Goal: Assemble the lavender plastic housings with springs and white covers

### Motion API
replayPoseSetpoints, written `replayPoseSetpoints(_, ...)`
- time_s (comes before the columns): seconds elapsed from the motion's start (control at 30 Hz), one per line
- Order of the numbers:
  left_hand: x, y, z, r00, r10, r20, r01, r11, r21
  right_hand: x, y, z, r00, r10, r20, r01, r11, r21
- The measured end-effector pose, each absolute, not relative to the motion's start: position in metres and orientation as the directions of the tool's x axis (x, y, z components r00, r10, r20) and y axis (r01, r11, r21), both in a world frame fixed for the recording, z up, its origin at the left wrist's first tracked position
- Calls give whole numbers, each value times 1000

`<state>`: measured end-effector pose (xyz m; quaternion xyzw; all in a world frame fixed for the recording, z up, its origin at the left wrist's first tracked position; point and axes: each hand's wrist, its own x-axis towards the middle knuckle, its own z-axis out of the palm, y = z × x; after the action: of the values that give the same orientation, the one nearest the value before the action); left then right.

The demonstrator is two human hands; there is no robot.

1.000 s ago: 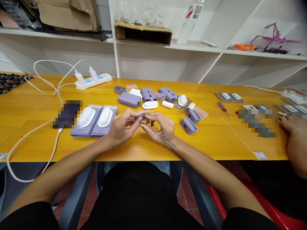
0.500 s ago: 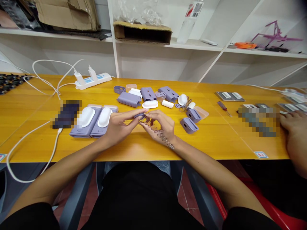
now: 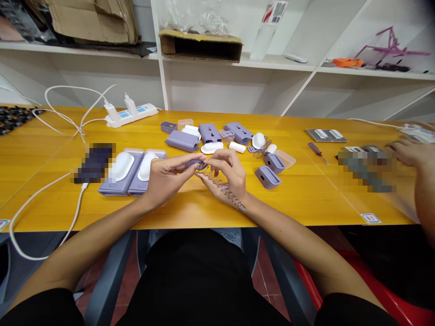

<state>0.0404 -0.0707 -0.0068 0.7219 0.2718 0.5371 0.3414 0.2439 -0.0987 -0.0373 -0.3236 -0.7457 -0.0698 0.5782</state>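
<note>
Across the yellow bench [image 3: 200, 217], the left hand [image 3: 166, 179] pinches a small lilac plastic piece [image 3: 195, 163] in its fingertips, while the right hand [image 3: 226, 176] curls over a metal coil spring [image 3: 220, 186] (long axis slanting down toward the right wrist, so nearer that hand).

Lavender plastic housings [image 3: 182, 141] and white oval covers [image 3: 122, 166] lie on a honey-yellow wood-grain table [image 3: 306, 199] at centre, beside a bronze coil spring [image 3: 220, 188]; a magenta frame [image 3: 390, 47] shows upper right.
</note>
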Motion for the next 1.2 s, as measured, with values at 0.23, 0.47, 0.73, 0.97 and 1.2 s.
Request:
replayPoseSetpoints(0.23, 41, -73, -1, 246, 786, 568, 6, -587, 810, 243, -99, -36, -145, 453, 879, 478, 810, -339)
replayPoseSetpoints(0.47, 44, -72, 6, 239, 873, 426, -94, -416, 904, 245, -98, -37, -97, 560, 823, 380, 785, -489)
replayPoseSetpoints(0.73, 46, -69, 0, 312, 915, 255, -180, -207, 962, 246, -98, -32, 5, 705, 709, 205, 693, -691)
replayPoseSetpoints(0.97, 45, -61, -3, 281, 949, 144, -282, -62, 957, 244, -98, -34, -89, 784, 615, 92, 621, -779)
replayPoseSetpoints(1.2, 46, -56, 0, 295, 955, -13, -355, 122, 927, 244, -91, -43, -15, 837, 546, 97, 545, -833)
